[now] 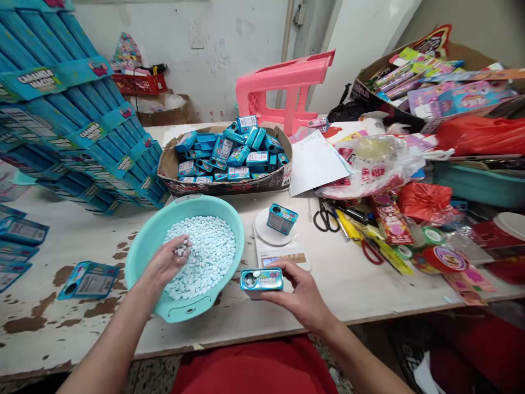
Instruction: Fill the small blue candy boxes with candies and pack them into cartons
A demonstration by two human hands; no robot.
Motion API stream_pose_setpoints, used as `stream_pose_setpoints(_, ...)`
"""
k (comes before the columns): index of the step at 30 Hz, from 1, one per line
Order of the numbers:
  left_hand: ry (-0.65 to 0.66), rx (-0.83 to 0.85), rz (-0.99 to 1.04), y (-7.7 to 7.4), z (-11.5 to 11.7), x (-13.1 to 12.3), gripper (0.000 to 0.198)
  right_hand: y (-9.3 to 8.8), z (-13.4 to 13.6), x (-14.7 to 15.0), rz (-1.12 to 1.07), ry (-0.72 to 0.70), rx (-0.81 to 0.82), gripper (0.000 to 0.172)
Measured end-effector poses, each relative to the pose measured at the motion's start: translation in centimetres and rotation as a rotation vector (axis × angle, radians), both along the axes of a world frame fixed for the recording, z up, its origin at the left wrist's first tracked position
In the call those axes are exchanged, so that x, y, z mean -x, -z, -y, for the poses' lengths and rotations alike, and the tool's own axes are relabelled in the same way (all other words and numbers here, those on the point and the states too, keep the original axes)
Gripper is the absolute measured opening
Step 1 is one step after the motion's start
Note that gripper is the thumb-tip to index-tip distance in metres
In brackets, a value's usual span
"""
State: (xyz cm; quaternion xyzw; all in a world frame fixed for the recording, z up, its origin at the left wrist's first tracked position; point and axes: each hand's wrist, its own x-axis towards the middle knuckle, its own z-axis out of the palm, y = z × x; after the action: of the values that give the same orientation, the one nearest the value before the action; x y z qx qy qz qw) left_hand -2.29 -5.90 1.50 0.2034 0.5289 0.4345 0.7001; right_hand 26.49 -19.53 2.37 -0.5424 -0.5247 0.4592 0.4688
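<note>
1. Near the desk's front edge, left hand (170, 260) over the teal basin (143, 241), fingers curled, pinching white candies (205, 254)
2. Right hand (301, 295) grips blue tin (261, 279), fingers pressed together, beside the basin's rim

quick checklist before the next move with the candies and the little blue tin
1. Left hand holds white candies over the teal basin: ok.
2. Right hand grips the blue tin, hole facing up: ok.
3. Tin beside the basin rim, over the table: ok.
4. Tin fill level: cannot tell.
5. Scale free for weighing: not ok, another tin sits on it.
</note>
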Motion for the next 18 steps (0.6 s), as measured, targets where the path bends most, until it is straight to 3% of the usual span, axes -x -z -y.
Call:
stream_pose_setpoints(3, 0.192, 0.002, -0.032, 0.5, -0.4, 0.0, 0.005, 3.2, 1.1, 0.5, -0.029, 0.001, 0.026, 0.034)
stream_pose_setpoints(8, 0.116, -0.051, -0.116, 1.0, -1.2, -0.5, 0.015, 7.0, 1.9, 2.2, -0.089, 0.050, -0.027, 0.035)
stream_pose_setpoints(11, 0.137, -0.017, -0.071, 0.9, -1.1, -0.7, 0.006, 7.5, 2.6, 2.0, -0.086, 0.015, -0.027, 0.041)
stream_pose_setpoints(14, 0.085, -0.011, 0.035, 0.4, -0.8, -0.7, 0.017, 6.8, 2.5, 0.2, -0.070, -0.033, -0.062, 0.054)
stream_pose_setpoints(16, 0.039, -0.021, 0.090, 0.0, -0.8, -0.8, 0.024, 6.2, 1.1, -1.6, -0.048, 0.069, -0.134, 0.053)
stream_pose_setpoints(18, -0.023, -0.008, 0.117, -0.3, -1.0, -1.2, 0.027, 5.8, -1.6, -3.4, 0.029, 0.303, -0.195, 0.052)
